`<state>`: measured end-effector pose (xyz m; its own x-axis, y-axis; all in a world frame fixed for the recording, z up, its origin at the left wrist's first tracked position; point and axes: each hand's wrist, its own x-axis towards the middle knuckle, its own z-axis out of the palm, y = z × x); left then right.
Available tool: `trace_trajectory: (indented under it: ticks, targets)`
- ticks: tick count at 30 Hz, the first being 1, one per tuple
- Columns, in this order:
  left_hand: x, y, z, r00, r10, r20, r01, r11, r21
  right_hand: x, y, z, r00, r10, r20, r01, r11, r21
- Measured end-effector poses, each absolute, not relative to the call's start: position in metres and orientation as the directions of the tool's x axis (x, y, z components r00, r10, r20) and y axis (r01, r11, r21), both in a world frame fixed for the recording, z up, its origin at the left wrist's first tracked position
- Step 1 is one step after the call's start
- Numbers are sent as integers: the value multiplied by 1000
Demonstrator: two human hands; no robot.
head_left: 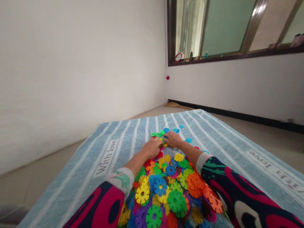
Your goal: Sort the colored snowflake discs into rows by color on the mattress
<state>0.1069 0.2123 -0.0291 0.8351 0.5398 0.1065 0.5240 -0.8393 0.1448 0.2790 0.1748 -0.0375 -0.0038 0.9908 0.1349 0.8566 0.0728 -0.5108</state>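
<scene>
Both hands reach forward over the bed and meet close together above a small cluster of notched plastic flower discs. My left hand (154, 148) is closed, its curled fingertips on the discs from the left. From the right, my right hand (173, 139) bends its fingers down onto the same cluster. Yellow and green discs (163, 140) show between the fingertips; which ones each hand grips is partly hidden. Green discs (155, 134) lie just beyond. Between my forearms spreads a large heap of many-coloured discs (170, 170), overlapping one another.
A blue-and-white striped cover (128, 133) lies under everything. Loose blue discs (188, 140) are scattered past my right hand. A white wall (83, 63) stands at left, and a brown-framed window (225, 57) at upper right. A straw broom (175, 104) rests on the floor behind.
</scene>
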Motion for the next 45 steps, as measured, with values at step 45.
trace_trajectory:
  ticks: [45]
  targets:
    - [20,-15,-23,512,821,255,602,-554,575,281,-35,28,116,968,223,581,116,-806]
